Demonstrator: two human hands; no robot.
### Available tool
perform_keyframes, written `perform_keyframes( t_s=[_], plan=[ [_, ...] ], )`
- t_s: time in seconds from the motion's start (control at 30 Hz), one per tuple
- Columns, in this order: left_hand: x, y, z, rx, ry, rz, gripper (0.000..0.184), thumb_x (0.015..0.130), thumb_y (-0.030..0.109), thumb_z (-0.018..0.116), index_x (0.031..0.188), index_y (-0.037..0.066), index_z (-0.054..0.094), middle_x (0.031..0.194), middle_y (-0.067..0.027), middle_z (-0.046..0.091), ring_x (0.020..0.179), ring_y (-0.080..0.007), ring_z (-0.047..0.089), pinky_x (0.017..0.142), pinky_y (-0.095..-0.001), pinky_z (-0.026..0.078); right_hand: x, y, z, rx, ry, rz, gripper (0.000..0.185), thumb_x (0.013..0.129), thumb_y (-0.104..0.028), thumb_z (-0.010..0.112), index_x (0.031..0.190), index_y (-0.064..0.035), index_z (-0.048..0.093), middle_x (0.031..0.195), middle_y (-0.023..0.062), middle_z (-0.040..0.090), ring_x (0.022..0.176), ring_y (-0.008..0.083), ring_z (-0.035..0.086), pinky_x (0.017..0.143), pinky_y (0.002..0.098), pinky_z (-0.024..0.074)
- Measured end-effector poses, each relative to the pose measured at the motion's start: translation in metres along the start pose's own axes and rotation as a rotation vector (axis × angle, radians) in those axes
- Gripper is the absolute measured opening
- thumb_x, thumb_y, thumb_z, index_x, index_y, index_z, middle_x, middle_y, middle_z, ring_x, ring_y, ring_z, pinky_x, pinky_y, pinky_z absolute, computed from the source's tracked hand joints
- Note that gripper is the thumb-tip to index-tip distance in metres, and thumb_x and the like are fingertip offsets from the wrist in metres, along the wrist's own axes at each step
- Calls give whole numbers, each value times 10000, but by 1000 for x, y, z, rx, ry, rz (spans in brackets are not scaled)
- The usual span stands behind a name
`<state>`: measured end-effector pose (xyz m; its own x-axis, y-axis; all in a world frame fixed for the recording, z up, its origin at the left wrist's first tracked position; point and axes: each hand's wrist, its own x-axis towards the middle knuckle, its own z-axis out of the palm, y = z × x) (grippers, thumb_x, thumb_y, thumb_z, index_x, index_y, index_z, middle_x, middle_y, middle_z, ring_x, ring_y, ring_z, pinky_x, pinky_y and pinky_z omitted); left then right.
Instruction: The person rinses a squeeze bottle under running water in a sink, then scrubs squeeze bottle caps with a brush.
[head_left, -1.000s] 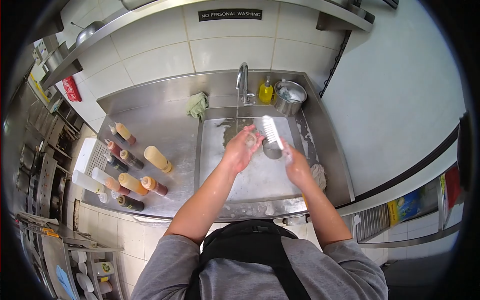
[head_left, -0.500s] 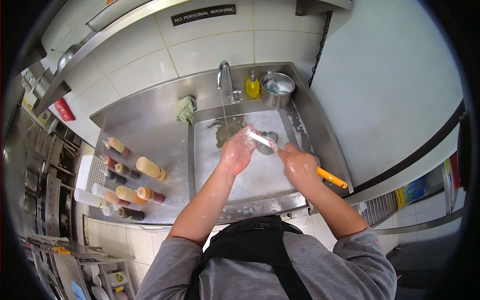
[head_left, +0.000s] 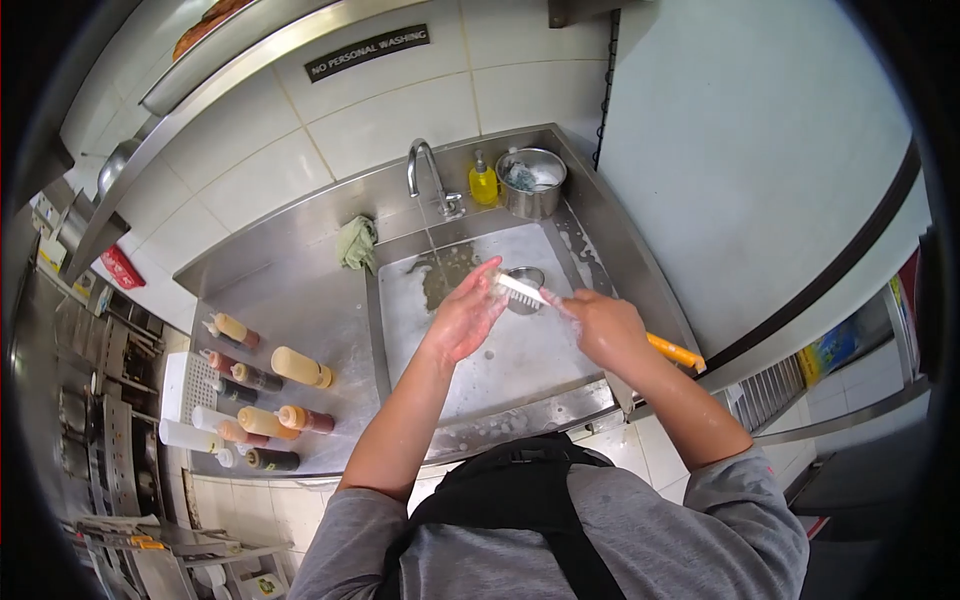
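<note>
the right hand (head_left: 608, 328) is closed round the handle of a white brush (head_left: 524, 291), which has just rolled over: half a second ago its flat white side showed, and now the row of bristles points downward. the brush head lies right at the fingertips of the left hand (head_left: 465, 318), in front of the small metal cup (head_left: 530, 274) standing in the suds of the sink (head_left: 540, 412). the left hand's fingers have straightened and its palm shows more plainly; whether it grips a small clear thing or only foam, i cannot tell. the roll of the brush looks like a change of angle within the scrubbing, so the work seems midway rather than finished. water runs thinly from the faucet (head_left: 438, 185) into the sink, well behind the brush. the view has swung too, and an orange handle (head_left: 677, 352) shows beyond the right wrist, apart from the brush.
</note>
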<state>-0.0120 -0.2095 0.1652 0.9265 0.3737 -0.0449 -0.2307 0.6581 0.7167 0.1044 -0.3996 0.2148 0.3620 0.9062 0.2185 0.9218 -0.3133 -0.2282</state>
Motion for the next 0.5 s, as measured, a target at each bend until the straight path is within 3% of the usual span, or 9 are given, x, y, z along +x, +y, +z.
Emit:
perform_keyframes(
  t_s=[0.07,0.13,0.23,0.4,0.5],
  plan=[
    [3,-6,-7,0,-10,-42,393,990,287,386,1314,72,439,1103,-65,516,1030,-172,486,911,-313,396,-3,0,2,5,25,22,490,795,-90,528,1242,-289,553,839,86,573,658,323,603,570,427,493],
    [7,-11,-14,-149,-28,-40,389,979,364,391,1223,79,495,1058,-50,520,1000,-182,496,927,-339,389,-7,-11,12,-47,-59,-45,395,802,-86,517,1179,-175,595,842,95,570,657,299,622,575,419,507],
    [5,-21,-23,-237,76,-143,405,966,421,391,1151,81,512,1028,-52,526,970,-190,489,927,-361,388,-7,-7,0,-94,-31,-73,361,801,-80,509,1141,-148,607,836,101,574,629,284,630,538,409,512],
    [8,-23,-14,-282,167,-87,366,971,383,389,1093,74,542,939,-74,555,869,-198,506,838,-344,420,-10,-10,21,-85,49,-124,382,793,-62,508,1156,-138,599,798,88,561,569,267,607,500,389,496],
    [8,-31,-35,-188,138,-215,362,978,371,373,1113,69,517,921,-75,547,784,-188,470,771,-328,417,-3,1,19,-167,77,-168,360,796,-78,516,1138,-144,608,788,78,558,552,258,604,486,383,495]
  ],
)
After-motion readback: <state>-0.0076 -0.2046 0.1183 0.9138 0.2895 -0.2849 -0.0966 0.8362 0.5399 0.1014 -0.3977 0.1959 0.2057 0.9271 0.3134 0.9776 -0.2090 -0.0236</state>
